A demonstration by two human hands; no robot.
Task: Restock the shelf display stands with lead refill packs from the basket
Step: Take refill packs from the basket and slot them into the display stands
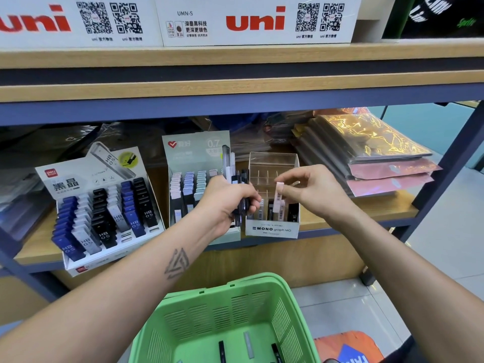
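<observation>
My left hand (225, 203) grips a bunch of lead refill packs (237, 176), black, white and clear, held upright in front of the middle display stand (180, 153). My right hand (311, 189) pinches one pale pink refill pack (278, 196) by its top, over the front row of the clear MONO graph stand (272, 229). That stand holds a few packs in its front slots; its back slots show no packs. The green basket (282, 305) sits below me with three packs (248, 344) lying on its floor.
A tiered stand (102, 213) of blue, black and grey HB 0.5 packs stands on the left of the shelf. Wrapped shiny folders (366, 153) are stacked on the right. White uni boxes (256, 22) sit on the shelf above. An orange bag (348, 347) lies on the floor.
</observation>
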